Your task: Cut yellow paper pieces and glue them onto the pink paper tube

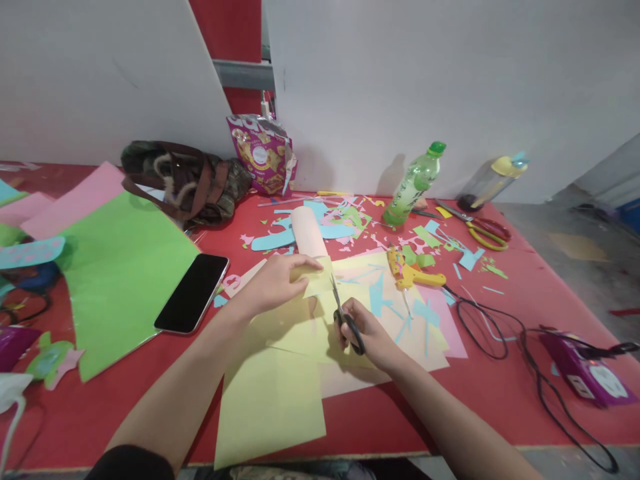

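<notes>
My left hand [277, 283] pinches a small piece of yellow paper [317, 280] and holds it just above the table. My right hand [367, 333] grips black-handled scissors [345, 317], whose blades point up into the lower edge of that piece. Under both hands lie larger yellow sheets [273, 393] and a pale pink sheet. A rolled pink paper tube [309, 232] rests just beyond my left hand.
A black phone [193, 292] lies on a green sheet [117, 273] at left. A yellow glue gun [407, 272] with a black cable, a green bottle [413, 183], red-handled scissors [487, 231], a snack bag [263, 155], a camouflage bag [185, 180] and paper scraps crowd the red table [500, 400].
</notes>
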Demonstrator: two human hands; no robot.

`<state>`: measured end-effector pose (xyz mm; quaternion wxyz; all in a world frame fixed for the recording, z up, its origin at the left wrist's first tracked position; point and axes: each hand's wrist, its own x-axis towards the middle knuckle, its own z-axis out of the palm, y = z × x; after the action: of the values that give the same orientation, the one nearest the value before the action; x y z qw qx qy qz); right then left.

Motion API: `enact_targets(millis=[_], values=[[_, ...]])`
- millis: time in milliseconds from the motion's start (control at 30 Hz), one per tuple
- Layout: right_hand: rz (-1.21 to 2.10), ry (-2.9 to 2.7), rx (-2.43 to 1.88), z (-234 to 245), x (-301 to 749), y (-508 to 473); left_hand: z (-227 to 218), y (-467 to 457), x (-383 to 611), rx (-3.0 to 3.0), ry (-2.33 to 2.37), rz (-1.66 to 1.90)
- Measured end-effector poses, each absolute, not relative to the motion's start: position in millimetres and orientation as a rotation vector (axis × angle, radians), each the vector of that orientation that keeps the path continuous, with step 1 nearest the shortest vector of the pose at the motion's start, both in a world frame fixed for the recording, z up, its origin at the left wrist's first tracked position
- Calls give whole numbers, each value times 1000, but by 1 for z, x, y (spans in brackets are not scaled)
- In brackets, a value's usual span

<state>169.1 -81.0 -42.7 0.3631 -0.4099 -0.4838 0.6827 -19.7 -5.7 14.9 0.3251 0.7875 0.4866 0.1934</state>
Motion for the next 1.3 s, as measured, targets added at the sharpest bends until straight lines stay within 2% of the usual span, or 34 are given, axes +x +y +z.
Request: enact_targets(millis=[900,1300], values=[[1749,-1149,-1181,-41,167,-81,14,-5,-22,2047,1250,493],[1789,-1176,-1101,-41,168,-81,17,-6,-21,2044,1258,472]])
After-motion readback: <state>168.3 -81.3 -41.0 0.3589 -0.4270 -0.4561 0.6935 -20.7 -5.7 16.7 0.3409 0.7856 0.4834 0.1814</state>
